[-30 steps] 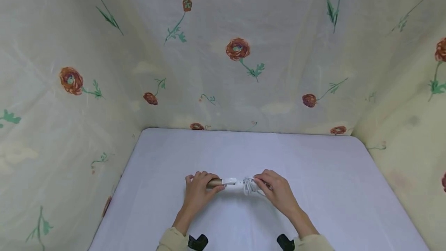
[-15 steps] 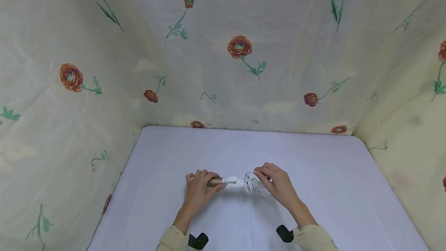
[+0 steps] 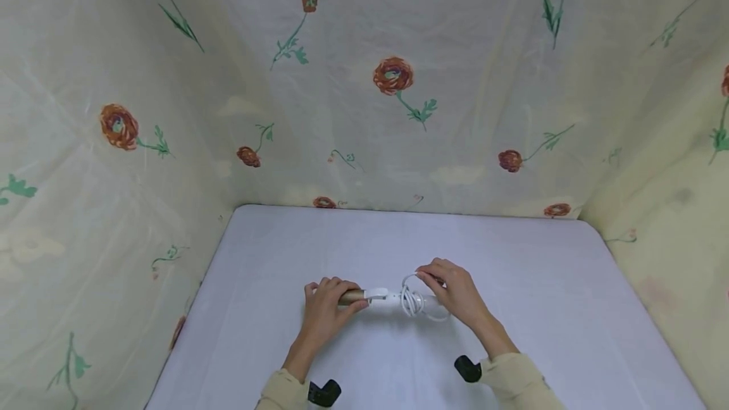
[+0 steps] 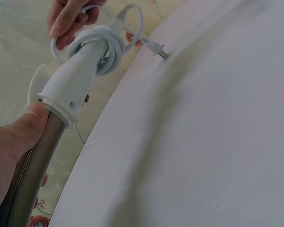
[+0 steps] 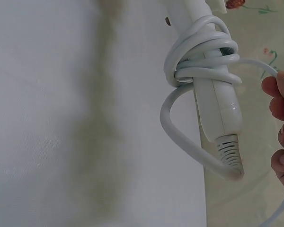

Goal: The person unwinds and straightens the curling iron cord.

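A curling iron (image 4: 66,85) with a white handle and a bronze barrel (image 3: 350,297) is held crosswise over the table. My left hand (image 3: 326,309) grips the barrel, its thumb lying close to the white collar in the left wrist view. Several turns of white power cord (image 5: 203,49) wrap the handle, and a loop bends back to the ribbed strain relief (image 5: 231,152) at its end. Between thumb and fingers my right hand (image 3: 457,294) pinches a stretch of that cord, drawn out beyond the handle. The two-pin plug (image 4: 156,48) hangs past the right hand in the left wrist view.
A white-covered table (image 3: 501,252) lies under both hands. Flower-printed cloth (image 3: 364,112) stands round its back and sides. Dark wrist-mounted devices (image 3: 324,393) sit by the pale sleeves (image 3: 515,378).
My right hand has moved up and away from the handle, pulling a loop of cord outward; the wraps look looser. My left hand keeps its grip on the barrel.
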The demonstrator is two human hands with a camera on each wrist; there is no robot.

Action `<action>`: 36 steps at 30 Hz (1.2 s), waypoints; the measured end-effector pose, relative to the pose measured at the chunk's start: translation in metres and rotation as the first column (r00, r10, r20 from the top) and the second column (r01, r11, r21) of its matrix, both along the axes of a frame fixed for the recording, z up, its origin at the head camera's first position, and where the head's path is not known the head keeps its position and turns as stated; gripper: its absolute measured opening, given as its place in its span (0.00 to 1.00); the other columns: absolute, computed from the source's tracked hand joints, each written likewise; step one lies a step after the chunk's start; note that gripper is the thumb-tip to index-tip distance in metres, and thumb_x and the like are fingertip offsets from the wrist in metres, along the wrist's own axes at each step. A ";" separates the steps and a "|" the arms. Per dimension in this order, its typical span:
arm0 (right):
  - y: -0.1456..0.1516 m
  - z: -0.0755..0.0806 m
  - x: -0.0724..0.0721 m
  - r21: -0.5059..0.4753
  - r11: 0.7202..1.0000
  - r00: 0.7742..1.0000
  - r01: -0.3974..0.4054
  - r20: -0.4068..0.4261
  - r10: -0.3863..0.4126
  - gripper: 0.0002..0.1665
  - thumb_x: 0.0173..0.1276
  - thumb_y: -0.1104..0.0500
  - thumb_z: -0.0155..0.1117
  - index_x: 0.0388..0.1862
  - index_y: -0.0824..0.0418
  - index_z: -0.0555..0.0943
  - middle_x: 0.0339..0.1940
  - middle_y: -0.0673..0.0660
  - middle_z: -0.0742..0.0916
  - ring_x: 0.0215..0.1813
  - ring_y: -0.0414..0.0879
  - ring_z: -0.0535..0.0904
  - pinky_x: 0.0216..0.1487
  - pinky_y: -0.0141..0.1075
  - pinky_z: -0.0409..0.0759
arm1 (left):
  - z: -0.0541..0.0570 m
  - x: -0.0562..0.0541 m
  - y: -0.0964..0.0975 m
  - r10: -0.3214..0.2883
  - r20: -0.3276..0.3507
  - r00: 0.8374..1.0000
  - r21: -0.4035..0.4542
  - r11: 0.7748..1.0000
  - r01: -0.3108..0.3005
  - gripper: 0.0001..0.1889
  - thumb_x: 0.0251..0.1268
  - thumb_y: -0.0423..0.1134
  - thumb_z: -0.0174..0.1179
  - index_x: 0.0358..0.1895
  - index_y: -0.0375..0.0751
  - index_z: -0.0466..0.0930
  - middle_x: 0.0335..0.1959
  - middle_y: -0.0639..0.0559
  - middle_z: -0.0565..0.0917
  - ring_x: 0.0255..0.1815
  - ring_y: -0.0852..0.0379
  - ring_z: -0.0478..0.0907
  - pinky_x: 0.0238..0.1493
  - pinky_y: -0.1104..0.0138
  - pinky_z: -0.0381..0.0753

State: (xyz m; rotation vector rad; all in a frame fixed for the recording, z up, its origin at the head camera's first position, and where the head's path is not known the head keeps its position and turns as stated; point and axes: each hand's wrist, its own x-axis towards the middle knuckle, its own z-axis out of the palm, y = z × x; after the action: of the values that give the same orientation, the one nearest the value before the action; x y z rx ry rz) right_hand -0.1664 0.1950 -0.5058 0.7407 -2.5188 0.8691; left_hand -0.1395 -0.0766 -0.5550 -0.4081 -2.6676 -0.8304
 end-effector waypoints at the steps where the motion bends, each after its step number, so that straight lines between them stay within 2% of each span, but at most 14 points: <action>1: 0.000 0.000 -0.001 -0.005 1.000 1.000 -0.004 0.003 0.004 0.05 0.59 0.63 0.68 0.35 0.61 0.86 0.25 0.46 0.82 0.28 0.33 0.73 0.29 0.27 0.75 | 0.001 0.000 0.000 -0.001 0.005 1.000 0.003 1.000 0.001 0.19 0.52 0.63 0.62 0.43 0.59 0.82 0.34 0.63 0.82 0.38 0.60 0.74 0.51 0.51 0.60; 10: 0.006 0.003 -0.009 0.037 0.999 0.997 0.009 0.074 -0.012 0.06 0.62 0.61 0.66 0.37 0.60 0.86 0.27 0.47 0.83 0.28 0.34 0.74 0.30 0.28 0.75 | 0.003 0.000 0.000 -0.031 0.013 0.999 0.019 0.999 0.031 0.20 0.51 0.62 0.63 0.44 0.58 0.82 0.35 0.62 0.83 0.38 0.59 0.74 0.51 0.52 0.59; 17: 0.013 -0.006 -0.012 0.040 0.999 0.994 0.027 0.108 -0.032 0.06 0.62 0.60 0.66 0.37 0.59 0.86 0.27 0.46 0.84 0.28 0.33 0.74 0.31 0.28 0.75 | 0.000 0.002 0.000 -0.049 0.028 0.998 0.024 0.999 0.049 0.19 0.51 0.62 0.63 0.44 0.59 0.82 0.35 0.63 0.82 0.38 0.61 0.74 0.50 0.54 0.59; 27: 0.020 -0.012 -0.016 0.012 1.000 0.987 -0.007 0.158 0.005 0.06 0.62 0.60 0.66 0.37 0.60 0.86 0.26 0.46 0.83 0.26 0.32 0.70 0.28 0.27 0.72 | 0.003 0.002 -0.001 -0.079 0.017 0.997 0.074 0.994 0.078 0.19 0.51 0.61 0.63 0.43 0.59 0.82 0.36 0.64 0.83 0.37 0.63 0.73 0.47 0.58 0.57; 31: 0.020 -0.016 -0.015 -0.015 1.000 0.977 -0.019 0.212 0.021 0.07 0.64 0.59 0.64 0.38 0.60 0.86 0.28 0.47 0.84 0.27 0.32 0.71 0.30 0.28 0.72 | 0.003 0.001 -0.001 -0.077 0.030 0.997 0.085 0.994 0.074 0.19 0.51 0.62 0.63 0.44 0.59 0.82 0.36 0.64 0.83 0.38 0.62 0.73 0.48 0.58 0.57; 36: 0.018 -0.025 -0.011 -0.044 0.999 0.951 -0.004 0.307 0.018 0.08 0.67 0.56 0.61 0.39 0.56 0.85 0.32 0.46 0.86 0.31 0.33 0.75 0.34 0.29 0.74 | 0.004 0.002 -0.001 -0.076 0.028 0.997 0.093 0.993 0.073 0.19 0.51 0.62 0.63 0.44 0.59 0.82 0.37 0.63 0.83 0.39 0.62 0.73 0.48 0.58 0.57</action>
State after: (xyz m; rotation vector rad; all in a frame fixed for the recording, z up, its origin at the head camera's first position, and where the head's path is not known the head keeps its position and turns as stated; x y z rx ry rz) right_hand -0.1772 0.2128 -0.5310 0.6482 -2.7562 1.1153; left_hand -0.1375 -0.0774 -0.5511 -0.4779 -2.6448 -0.9850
